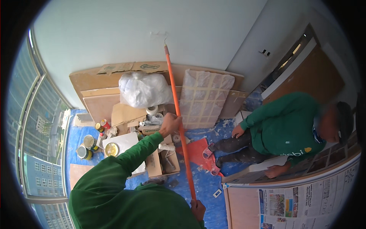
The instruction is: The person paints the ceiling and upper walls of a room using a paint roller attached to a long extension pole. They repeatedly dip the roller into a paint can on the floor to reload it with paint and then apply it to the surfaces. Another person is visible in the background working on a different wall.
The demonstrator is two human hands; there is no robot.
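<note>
A long orange pole (176,91) slants up across the view, with a paint roller (158,34) at its far end against the pale wall (114,38). My left hand (170,124) grips the pole about midway, arm stretched forward in a green sleeve. Lower down, near the pole's bottom end, my right hand (197,209) is closed around it. The roller's white sleeve barely stands out from the wall, so whether it touches cannot be told.
Boards (99,101), a stuffed white plastic bag (143,89) and a wrapped panel (206,97) lean below the wall. Paint cans (90,142) and a cardboard box (164,164) stand on blue sheeting (213,192). A co-worker (282,129) in green is at right, beside a newspaper-covered surface (305,206). Windows (42,133) line the left.
</note>
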